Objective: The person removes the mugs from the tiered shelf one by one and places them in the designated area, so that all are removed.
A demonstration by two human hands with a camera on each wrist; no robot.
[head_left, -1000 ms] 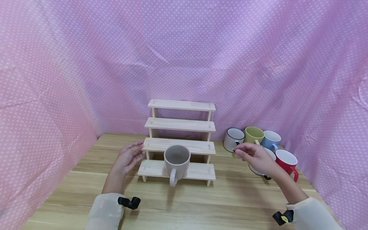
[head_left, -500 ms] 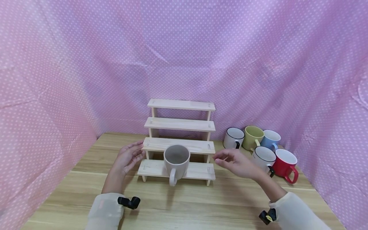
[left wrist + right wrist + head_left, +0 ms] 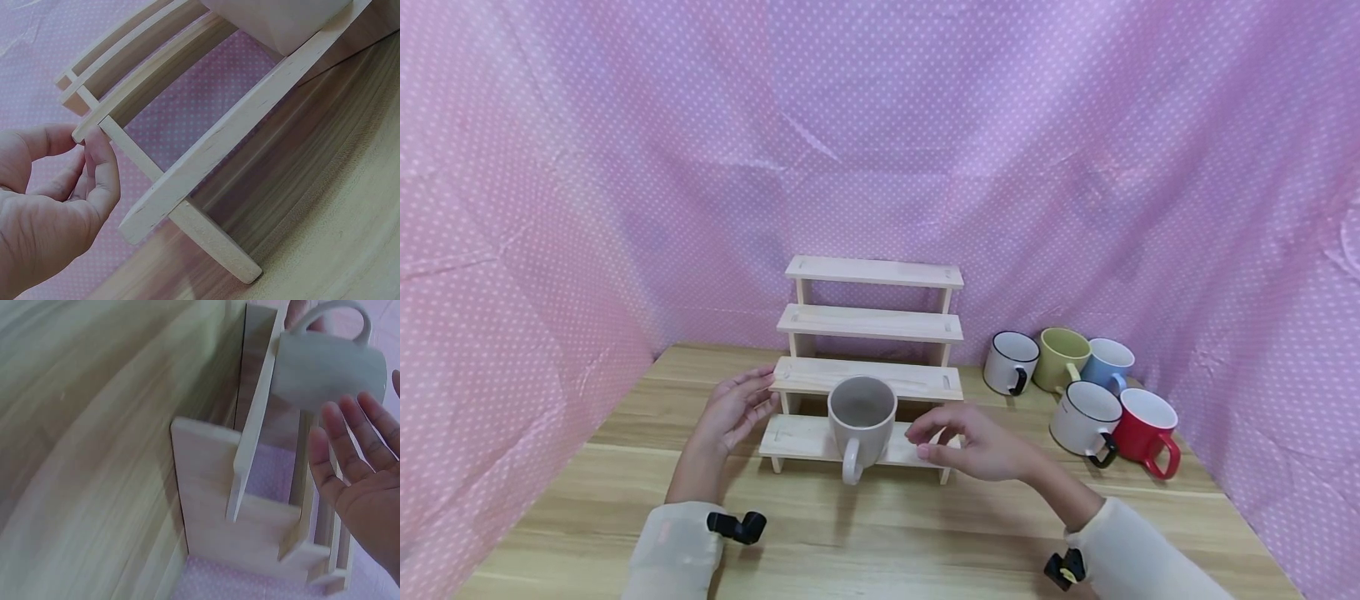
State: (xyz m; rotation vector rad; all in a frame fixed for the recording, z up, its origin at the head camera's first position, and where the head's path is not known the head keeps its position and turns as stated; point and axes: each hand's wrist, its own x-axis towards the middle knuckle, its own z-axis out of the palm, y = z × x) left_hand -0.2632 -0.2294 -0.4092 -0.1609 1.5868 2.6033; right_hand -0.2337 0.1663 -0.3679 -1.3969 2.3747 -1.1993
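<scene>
A grey-beige mug (image 3: 862, 421) stands on the lowest step of a four-step wooden display rack (image 3: 868, 271), its handle facing me. At the rack's left side, my left hand (image 3: 736, 412) pinches the end of the second step from the bottom between thumb and fingers; the left wrist view shows this grip on the board (image 3: 94, 122) up close. My right hand (image 3: 973, 442) hovers over the right end of the lowest step, just right of the mug. In the right wrist view its fingers (image 3: 344, 434) are spread and hold nothing, with the mug beyond them.
Several mugs stand on the wooden table (image 3: 587, 533) at the right: two white ones with black handles (image 3: 1011, 363) (image 3: 1084, 418), an olive one (image 3: 1060, 360), a light blue one (image 3: 1107, 364) and a red one (image 3: 1144, 431). A pink dotted cloth (image 3: 880, 150) hangs behind.
My right hand has moved left from the group of mugs to beside the grey-beige mug, uncovering the front white mug. My left hand, the rack and the mugs have stayed put.
</scene>
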